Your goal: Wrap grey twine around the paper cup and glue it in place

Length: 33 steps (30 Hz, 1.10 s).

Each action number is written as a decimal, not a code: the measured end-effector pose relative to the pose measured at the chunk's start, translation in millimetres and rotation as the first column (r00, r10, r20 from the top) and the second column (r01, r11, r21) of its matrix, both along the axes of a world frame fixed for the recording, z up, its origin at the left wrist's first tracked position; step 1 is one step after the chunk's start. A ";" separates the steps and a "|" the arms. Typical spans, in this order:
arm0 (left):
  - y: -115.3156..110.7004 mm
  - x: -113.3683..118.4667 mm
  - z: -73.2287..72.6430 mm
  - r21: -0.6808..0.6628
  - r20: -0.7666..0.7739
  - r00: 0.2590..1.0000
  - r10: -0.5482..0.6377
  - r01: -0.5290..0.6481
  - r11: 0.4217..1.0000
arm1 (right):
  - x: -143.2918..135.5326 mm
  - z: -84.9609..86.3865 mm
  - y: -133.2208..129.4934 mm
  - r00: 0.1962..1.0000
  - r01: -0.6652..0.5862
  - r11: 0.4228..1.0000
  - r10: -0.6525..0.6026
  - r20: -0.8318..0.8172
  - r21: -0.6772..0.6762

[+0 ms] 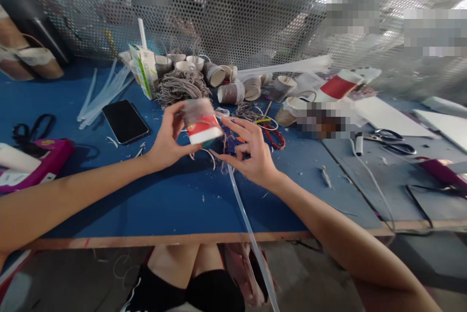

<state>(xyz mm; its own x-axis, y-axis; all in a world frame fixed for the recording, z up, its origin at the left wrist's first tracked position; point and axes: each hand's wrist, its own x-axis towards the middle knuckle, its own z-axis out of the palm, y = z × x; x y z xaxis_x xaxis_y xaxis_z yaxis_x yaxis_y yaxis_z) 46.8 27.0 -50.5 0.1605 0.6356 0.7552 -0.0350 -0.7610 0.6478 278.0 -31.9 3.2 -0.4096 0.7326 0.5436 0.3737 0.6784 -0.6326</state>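
- The left hand [168, 137] holds a red and white cup [204, 129], tilted, up over the middle of the table [164, 205].
- The right hand [251, 151] is just to the right of the cup, with thumb and fingers spread apart. I can't tell if it pinches anything thin.
- The cup is blurry. A blue thing [232, 141] is half hidden behind the right hand, so I can't say what it is.
- A long clear strip [242, 205] hangs over the near edge; its low end is cut off. A knee or arm could bump it and tug it down.
- To the left lies a black phone [126, 121]. If the cup slips, it might hit it.
- Red scissors [274, 137] sit close on the right and could poke a careless hand.
- Farther back are tangled string [182, 85] and little cups [231, 93]. Some hide others.
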 end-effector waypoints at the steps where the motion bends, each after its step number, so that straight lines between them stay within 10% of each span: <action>1: 4.5 0.5 -2.5 -0.022 0.060 0.995 0.077 -0.076 0.997 | -0.2 1.6 -1.7 1.000 0.001 1.000 -0.002 0.030 0.031; 6: 21.9 1.2 -9.7 -0.082 0.285 0.920 0.269 -0.256 0.963 | 2.0 4.2 -10.4 0.998 -0.002 0.975 -0.013 0.066 0.224; 12: 10.1 5.7 1.3 0.098 0.344 0.927 0.153 -0.197 0.976 | 17.5 15.6 10.0 0.947 0.251 0.950 -0.280 0.154 0.184; 17: 12.1 4.1 -2.0 0.062 0.377 0.924 0.068 -0.098 0.993 | 27.9 27.5 28.9 0.632 0.523 0.836 -0.510 0.583 0.164; 25: 26.9 -2.0 -14.8 -0.085 0.448 0.890 0.083 -0.050 0.995 | 29.8 33.5 20.4 0.463 0.543 0.840 -0.297 0.835 -0.003; 33: 11.5 1.5 -9.1 0.053 0.308 0.951 0.032 -0.050 0.997 | 25.5 24.9 20.2 0.365 0.482 0.863 -0.356 0.860 0.153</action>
<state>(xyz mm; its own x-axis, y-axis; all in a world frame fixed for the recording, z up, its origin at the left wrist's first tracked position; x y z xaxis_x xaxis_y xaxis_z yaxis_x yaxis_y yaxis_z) 48.3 38.4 -59.6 -0.1098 0.5894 0.8003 -0.1928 -0.8025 0.5646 303.5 -11.8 28.1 -0.2294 0.9730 0.0239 0.9673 0.2252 0.1171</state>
